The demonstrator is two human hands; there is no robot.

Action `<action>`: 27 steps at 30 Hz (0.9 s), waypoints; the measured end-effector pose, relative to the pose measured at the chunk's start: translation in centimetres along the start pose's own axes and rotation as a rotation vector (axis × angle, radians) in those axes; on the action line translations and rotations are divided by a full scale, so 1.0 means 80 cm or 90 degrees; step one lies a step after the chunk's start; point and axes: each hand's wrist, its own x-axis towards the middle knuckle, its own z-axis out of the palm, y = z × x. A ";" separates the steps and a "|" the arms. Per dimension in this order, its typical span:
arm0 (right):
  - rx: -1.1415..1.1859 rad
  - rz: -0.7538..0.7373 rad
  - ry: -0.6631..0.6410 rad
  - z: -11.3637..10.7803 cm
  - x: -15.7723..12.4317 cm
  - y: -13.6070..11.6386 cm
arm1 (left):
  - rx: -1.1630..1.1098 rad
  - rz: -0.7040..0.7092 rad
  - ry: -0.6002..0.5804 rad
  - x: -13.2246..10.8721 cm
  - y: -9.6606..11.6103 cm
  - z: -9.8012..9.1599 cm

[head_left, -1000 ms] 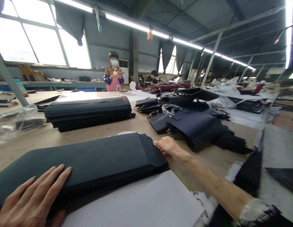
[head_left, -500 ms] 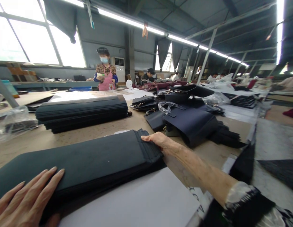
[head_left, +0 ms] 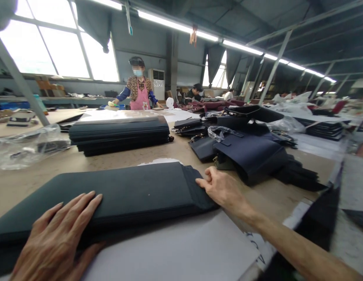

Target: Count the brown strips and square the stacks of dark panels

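A thick stack of dark leather-like panels (head_left: 134, 187) lies in front of me, its layers stepped at the right end. My left hand (head_left: 58, 234) rests flat on the top panel near the left, fingers stretched out and thumb down along the near edge. At the stack's right end is my right hand (head_left: 225, 191), its fingers curled and its thumb tip against the stepped panel edges. Its lower fingers are partly hidden. White paper (head_left: 175, 249) lies along the near side, partly beneath the stack.
Another stack of dark panels (head_left: 119, 136) sits farther back. Dark handbag pieces (head_left: 251, 152) with handles are heaped at the right. Clear plastic (head_left: 31, 148) lies at the left. Across the table stands a co-worker in a pink apron (head_left: 139, 95). A slanted metal pole (head_left: 21, 78) rises at the left.
The view has turned left. My right hand's fingers have curled more and its thumb has slid off the top to the stack's end edge. The co-worker's arms have spread down to the table.
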 end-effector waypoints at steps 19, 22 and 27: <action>-0.331 -0.727 -0.075 -0.006 -0.016 0.051 | -0.083 -0.032 0.002 0.000 -0.001 0.006; -0.339 -0.751 -0.047 0.000 -0.013 0.055 | -0.008 0.027 -0.010 0.001 -0.005 0.003; -0.332 -0.769 -0.001 0.005 -0.006 0.059 | 0.037 0.037 0.002 0.003 -0.004 0.001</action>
